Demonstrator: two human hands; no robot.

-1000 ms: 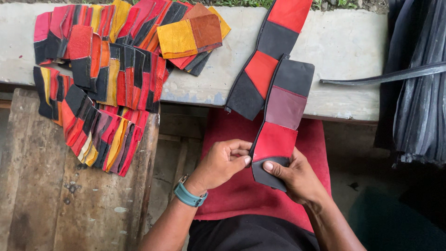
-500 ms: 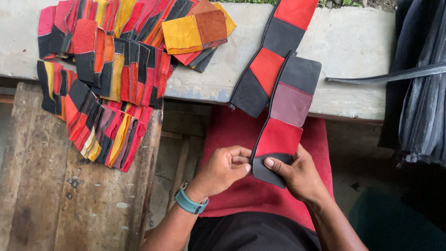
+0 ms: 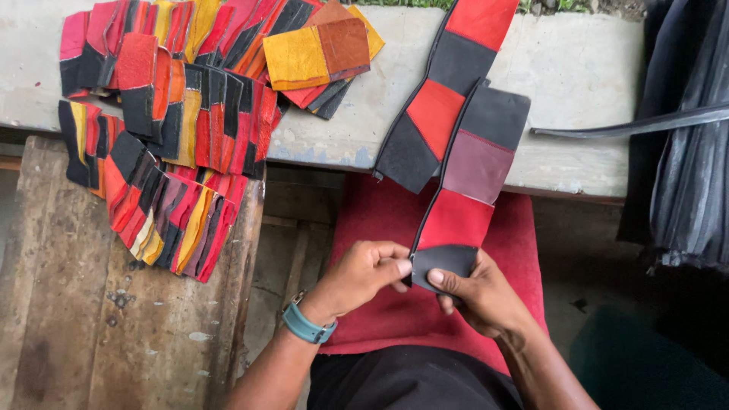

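Patchwork leather strip point(image 3: 463, 178) of red, black and maroon panels ran from the grey concrete bench point(image 3: 577, 68) down to the person's lap, where both hands held its lower black end. The fingers of the left hand point(image 3: 363, 277) were pressed together, pinching the strip's left edge, and the right hand point(image 3: 478, 296) pinched the black end panel between thumb and fingers. The strip's upper part lay folded over the bench edge, so a strong pull could, in my judgement, drag it off the bench, or twist the narrow black seam between the panels. A loose grip might let the end slip onto the red cloth point(image 3: 380, 220) on the lap. To the left, many small coloured leather patches point(image 3: 175, 99) hung over the bench edge onto the worn wooden board point(image 3: 68, 304), near enough that a wide elbow move could sweep them down. To the right, dark pleated material point(image 3: 691, 175) hung close. Open room was mostly over the lap
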